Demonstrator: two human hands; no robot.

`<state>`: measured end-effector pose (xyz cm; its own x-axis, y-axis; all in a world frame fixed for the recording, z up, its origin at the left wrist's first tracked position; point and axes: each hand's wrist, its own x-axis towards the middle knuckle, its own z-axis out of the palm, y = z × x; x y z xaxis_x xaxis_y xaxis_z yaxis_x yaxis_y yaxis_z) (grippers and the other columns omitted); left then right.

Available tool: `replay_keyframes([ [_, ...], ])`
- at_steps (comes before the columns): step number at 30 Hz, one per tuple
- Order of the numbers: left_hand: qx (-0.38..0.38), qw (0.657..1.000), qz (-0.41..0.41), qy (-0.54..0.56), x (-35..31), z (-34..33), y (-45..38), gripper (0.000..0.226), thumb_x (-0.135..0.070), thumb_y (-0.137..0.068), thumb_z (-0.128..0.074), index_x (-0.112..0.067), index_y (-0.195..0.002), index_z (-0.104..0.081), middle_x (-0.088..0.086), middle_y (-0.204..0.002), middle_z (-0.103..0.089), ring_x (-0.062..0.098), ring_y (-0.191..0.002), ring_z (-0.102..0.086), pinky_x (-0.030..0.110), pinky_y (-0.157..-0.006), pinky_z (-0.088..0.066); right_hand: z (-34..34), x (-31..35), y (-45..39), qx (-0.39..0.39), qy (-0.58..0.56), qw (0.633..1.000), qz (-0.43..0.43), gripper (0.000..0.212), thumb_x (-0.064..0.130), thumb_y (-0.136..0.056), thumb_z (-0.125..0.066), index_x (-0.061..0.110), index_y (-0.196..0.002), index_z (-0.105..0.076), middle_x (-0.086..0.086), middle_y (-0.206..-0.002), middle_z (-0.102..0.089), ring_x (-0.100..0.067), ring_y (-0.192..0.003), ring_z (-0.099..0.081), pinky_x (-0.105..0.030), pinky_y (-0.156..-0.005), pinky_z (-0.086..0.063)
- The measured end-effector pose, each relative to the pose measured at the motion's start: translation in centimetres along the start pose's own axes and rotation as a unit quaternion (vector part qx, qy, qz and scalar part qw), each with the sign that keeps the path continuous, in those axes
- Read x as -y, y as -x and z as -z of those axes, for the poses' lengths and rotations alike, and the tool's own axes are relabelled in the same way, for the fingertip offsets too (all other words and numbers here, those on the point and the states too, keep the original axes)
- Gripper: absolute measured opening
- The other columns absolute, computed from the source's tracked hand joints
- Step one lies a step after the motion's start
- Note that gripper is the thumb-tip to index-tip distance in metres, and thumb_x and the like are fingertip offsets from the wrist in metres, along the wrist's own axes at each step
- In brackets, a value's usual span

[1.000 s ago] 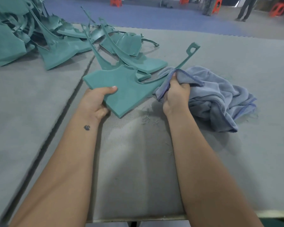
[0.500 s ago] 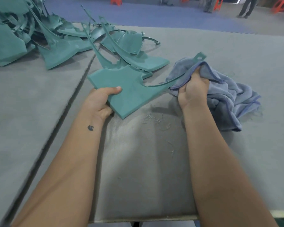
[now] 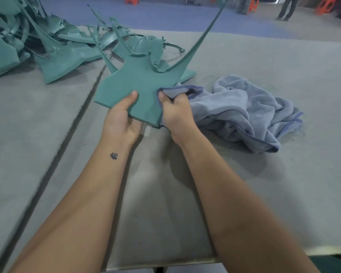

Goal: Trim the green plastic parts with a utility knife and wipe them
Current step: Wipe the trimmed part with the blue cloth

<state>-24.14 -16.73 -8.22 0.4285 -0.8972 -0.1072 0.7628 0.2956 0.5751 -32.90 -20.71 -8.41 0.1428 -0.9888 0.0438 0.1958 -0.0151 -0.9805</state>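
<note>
Two bare forearms and hands, no sleeves, no gloves.
Left hand (image 3: 122, 117) and right hand (image 3: 175, 113) both uncovered; no rings, watch or bracelet visible on the parts in view. Left forearm (image 3: 87, 194) bare from wrist to bottom frame edge; small dark tattoo (image 3: 113, 155) on its upper side just below wrist, compact curled shape, exact motif too small to tell. Right forearm (image 3: 234, 203) bare likewise, no markings visible. Fingernails short, unpainted on visible left thumb (image 3: 133, 94) and on visible right thumb tip (image 3: 161, 94). Slight motion blur at lower arm edges. Nothing worn anywhere in view.
</note>
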Motion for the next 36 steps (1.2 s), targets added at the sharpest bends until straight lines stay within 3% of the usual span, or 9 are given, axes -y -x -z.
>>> replay_keyframes([
  [5, -0.013, 0.999, 0.042, -0.032, -0.9, 0.2, 0.0, 0.023, -0.003, -0.095, -0.05, -0.008, -0.113, -0.062, 0.009, -0.108, -0.072, 0.023, -0.095, -0.07, 0.037, -0.084, -0.058, 0.3, 1.0, -0.5, -0.083, 0.044, 0.996, -0.007, 0.03, 0.018, -0.098, -0.054, -0.005, -0.116, -0.054, -0.015, -0.102, -0.062, -0.029, -0.096, -0.059, -0.029, -0.081, -0.047],
  [8, -0.099, 0.99, -0.045, -0.095, -1.4, 0.7, -0.1, 0.039, 0.005, -0.089, -0.054, -0.016, -0.122, -0.055, 0.01, -0.115, -0.067, 0.023, -0.099, -0.067, 0.039, -0.088, -0.056, 2.1, 1.3, -1.7, -0.131, 0.049, 0.989, -0.046, 0.025, 0.026, -0.099, -0.052, 0.003, -0.109, -0.056, -0.004, -0.084, -0.058, -0.022, -0.082, -0.054, -0.026, -0.063, -0.041],
  [11, -0.156, 0.866, -0.247, -0.406, -2.0, 1.6, 0.2, 0.049, 0.003, -0.08, -0.062, -0.026, -0.119, -0.059, -0.002, -0.121, -0.061, 0.01, -0.111, -0.058, 0.032, -0.099, -0.049, 3.3, 1.4, -1.8, -0.12, 0.197, 0.973, -0.011, 0.028, 0.034, -0.099, -0.048, 0.011, -0.083, -0.05, 0.004, -0.066, -0.051, -0.02, -0.069, -0.051, -0.029, -0.058, -0.036],
  [13, -0.05, 0.771, -0.346, -0.532, -1.8, 1.6, 0.5, 0.035, -0.008, -0.082, -0.064, -0.029, -0.11, -0.067, -0.008, -0.119, -0.064, 0.001, -0.113, -0.055, 0.032, -0.106, -0.041, 3.3, 1.2, -1.6, -0.109, 0.18, 0.978, 0.005, 0.032, 0.037, -0.099, -0.049, 0.016, -0.075, -0.05, 0.005, -0.066, -0.053, -0.02, -0.071, -0.052, -0.029, -0.066, -0.041],
  [17, 0.146, 0.687, -0.256, -0.664, -0.1, 1.4, 0.9, 0.048, -0.054, -0.082, -0.061, -0.037, -0.127, -0.061, -0.012, -0.133, -0.058, 0.001, -0.126, -0.048, 0.034, -0.116, -0.027, 3.4, 1.6, -1.8, -0.069, -0.065, 0.994, -0.057, 0.033, 0.036, -0.099, -0.051, 0.007, -0.101, -0.065, -0.002, -0.083, -0.072, -0.022, -0.079, -0.07, -0.033, -0.073, -0.058],
  [22, 0.206, 0.769, -0.197, -0.572, 0.4, 1.1, 1.2, 0.08, -0.07, -0.064, -0.072, -0.047, -0.135, -0.045, -0.031, -0.125, -0.058, -0.01, -0.118, -0.052, 0.007, -0.093, -0.041, 2.2, 1.5, -1.5, 0.04, -0.137, 0.986, -0.089, 0.048, 0.042, -0.102, -0.038, 0.008, -0.132, -0.054, -0.009, -0.121, -0.064, -0.022, -0.114, -0.061, -0.038, -0.098, -0.05],
  [25, 0.177, 0.882, -0.117, -0.421, 1.4, 0.6, 1.2, 0.059, -0.062, -0.078, -0.061, -0.033, -0.13, -0.054, -0.015, -0.117, -0.068, 0.005, -0.111, -0.063, 0.021, -0.087, -0.051, 0.5, 0.8, 0.5, 0.119, 0.025, 0.992, 0.01, 0.038, 0.027, -0.103, -0.038, 0.006, -0.131, -0.053, 0.002, -0.108, -0.063, 0.009, -0.087, -0.062, -0.014, -0.081, -0.05],
  [31, 0.127, 0.979, 0.013, -0.16, -0.7, 0.6, 0.3, 0.082, -0.064, -0.097, -0.021, 0.002, -0.13, -0.055, 0.022, -0.125, -0.062, 0.029, -0.118, -0.06, 0.035, -0.093, -0.051, 0.2, 0.3, 1.7, 0.236, 0.112, 0.963, 0.067, 0.037, 0.034, -0.091, -0.05, 0.018, -0.061, -0.064, 0.013, -0.066, -0.059, -0.001, -0.068, -0.051, -0.017, -0.069, -0.04],
  [36, 0.075, 0.99, 0.006, -0.12, -0.7, 0.4, 0.4, 0.061, -0.051, -0.1, -0.033, -0.012, -0.092, -0.079, 0.008, -0.097, -0.075, 0.016, -0.093, -0.071, 0.025, -0.08, -0.055, -0.7, -0.6, 1.6, 0.248, 0.371, 0.873, 0.197, 0.039, 0.035, -0.102, -0.037, 0.02, -0.134, -0.055, -0.003, -0.14, -0.053, -0.016, -0.135, -0.037, -0.027, -0.114, -0.017],
])
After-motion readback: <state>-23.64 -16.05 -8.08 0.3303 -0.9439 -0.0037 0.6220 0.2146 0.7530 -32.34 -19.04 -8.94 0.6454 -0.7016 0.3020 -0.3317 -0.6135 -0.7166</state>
